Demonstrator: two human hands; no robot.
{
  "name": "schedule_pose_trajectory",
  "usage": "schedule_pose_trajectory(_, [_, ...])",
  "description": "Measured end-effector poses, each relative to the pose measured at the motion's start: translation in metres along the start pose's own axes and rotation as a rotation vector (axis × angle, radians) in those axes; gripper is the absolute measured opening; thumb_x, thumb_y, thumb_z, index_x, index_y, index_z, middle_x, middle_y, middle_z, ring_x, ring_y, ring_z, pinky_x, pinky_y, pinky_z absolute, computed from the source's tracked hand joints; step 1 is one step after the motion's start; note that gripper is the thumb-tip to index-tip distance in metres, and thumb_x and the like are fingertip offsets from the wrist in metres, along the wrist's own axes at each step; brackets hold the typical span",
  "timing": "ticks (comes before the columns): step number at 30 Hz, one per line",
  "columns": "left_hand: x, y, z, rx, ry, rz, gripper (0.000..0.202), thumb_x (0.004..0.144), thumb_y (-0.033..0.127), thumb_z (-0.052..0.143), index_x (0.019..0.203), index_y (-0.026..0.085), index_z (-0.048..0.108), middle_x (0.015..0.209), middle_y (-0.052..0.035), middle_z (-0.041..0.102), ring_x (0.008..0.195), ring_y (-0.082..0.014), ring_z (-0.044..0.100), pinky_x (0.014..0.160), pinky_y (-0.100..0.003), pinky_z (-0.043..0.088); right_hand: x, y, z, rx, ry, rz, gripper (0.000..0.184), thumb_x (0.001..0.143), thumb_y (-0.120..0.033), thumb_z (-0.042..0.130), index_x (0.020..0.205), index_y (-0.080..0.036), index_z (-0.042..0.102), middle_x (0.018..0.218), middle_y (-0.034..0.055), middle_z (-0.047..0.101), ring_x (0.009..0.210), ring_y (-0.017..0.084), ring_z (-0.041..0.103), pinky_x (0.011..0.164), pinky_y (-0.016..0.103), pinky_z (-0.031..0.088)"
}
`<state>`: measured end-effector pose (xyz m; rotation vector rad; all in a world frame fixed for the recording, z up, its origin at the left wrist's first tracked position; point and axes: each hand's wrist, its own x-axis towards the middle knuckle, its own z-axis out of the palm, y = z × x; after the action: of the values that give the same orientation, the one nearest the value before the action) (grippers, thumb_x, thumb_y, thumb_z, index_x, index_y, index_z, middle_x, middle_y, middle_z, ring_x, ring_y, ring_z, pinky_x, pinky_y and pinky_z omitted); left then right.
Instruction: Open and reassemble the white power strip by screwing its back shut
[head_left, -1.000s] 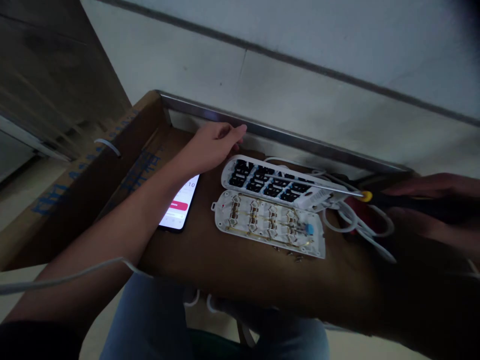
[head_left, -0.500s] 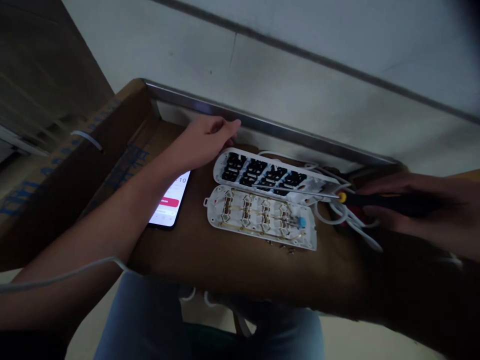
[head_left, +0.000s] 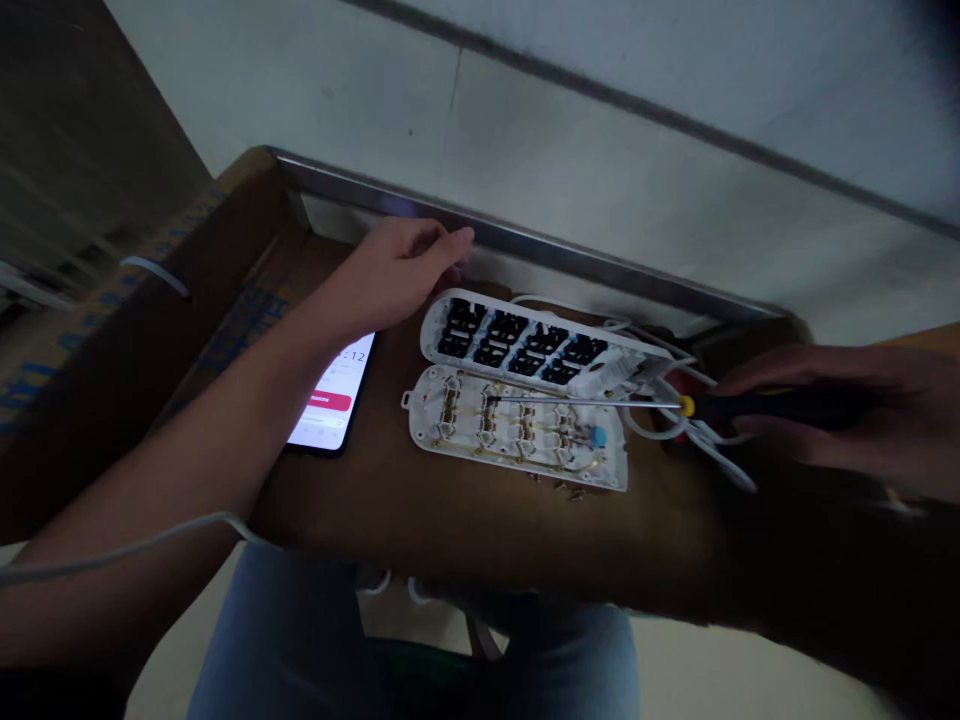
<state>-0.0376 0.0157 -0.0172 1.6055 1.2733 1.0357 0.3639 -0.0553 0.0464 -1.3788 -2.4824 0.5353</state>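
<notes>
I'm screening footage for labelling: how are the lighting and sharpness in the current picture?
Head view: dim overall, the lit phone brightest; head view: faint glare on the metal strip, deep shadow over the lower right of the cardboard; head view: right hand soft and blurred, screws too small to make out finely.

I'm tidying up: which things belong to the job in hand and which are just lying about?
Likely part of the job: screwdriver in the right hand; power strip half with black inserts; matching half with brass-coloured contacts; loose screws.

Apparently apart from it: lit smartphone; white cable, lower left.
</notes>
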Motion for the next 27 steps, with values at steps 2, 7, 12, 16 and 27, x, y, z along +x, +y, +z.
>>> schedule_pose_trajectory(2, [-0.002,0.004,0.001,-0.031,-0.004,0.013,0.039,0.106,0.045,0.056,0.084,0.016,0.07,0.084,-0.0049,0.072,0.074,-0.0142,0.063,0.073,-0.029,0.05,0.0,0.002,0.001,0.003,-0.025,0.008,0.03,0.083,-0.049,0.082,0.109,-0.035,0.078,0.098,-0.0036,0.083,0.077,0.009,0.078,0.077,0.01,0.06])
schedule_pose_trajectory(7, [-0.001,0.008,-0.003,-0.082,-0.011,0.021,0.034,0.108,0.038,0.056,0.086,0.016,0.07,0.086,-0.0043,0.073,0.072,-0.0124,0.063,0.076,-0.032,0.052,-0.005,0.01,-0.003,0.034,-0.029,0.034,0.028,0.083,-0.051,0.081,0.106,-0.035,0.078,0.091,-0.0017,0.08,0.073,0.012,0.075,0.081,0.018,0.064])
schedule_pose_trajectory(12, [0.002,0.008,-0.018,-0.185,0.021,0.051,0.035,0.104,0.049,0.059,0.088,0.021,0.072,0.09,-0.0048,0.075,0.073,-0.0156,0.068,0.075,-0.036,0.054,-0.003,0.013,-0.004,0.039,-0.135,0.016,0.026,0.084,-0.056,0.08,0.101,-0.036,0.079,0.09,-0.0008,0.08,0.073,0.014,0.074,0.079,0.024,0.065])
schedule_pose_trajectory(16, [0.0,0.013,-0.025,-0.123,-0.03,0.087,0.038,0.105,0.054,0.051,0.09,0.024,0.07,0.101,-0.0077,0.077,0.085,-0.0221,0.073,0.073,-0.04,0.055,-0.007,0.024,-0.01,0.083,-0.121,0.084,0.031,0.08,-0.058,0.083,0.101,-0.036,0.078,0.089,0.001,0.079,0.072,0.016,0.072,0.077,0.027,0.065])
schedule_pose_trajectory(27, [-0.023,0.019,-0.002,0.414,-0.187,0.605,0.034,0.101,0.048,0.061,0.116,0.02,0.07,0.117,-0.0099,0.072,0.111,-0.0224,0.067,0.095,-0.037,0.055,-0.002,0.022,-0.031,0.058,-0.159,0.262,0.056,0.071,-0.077,0.08,0.091,-0.024,0.079,0.082,0.0092,0.077,0.071,0.02,0.072,0.066,0.031,0.061])
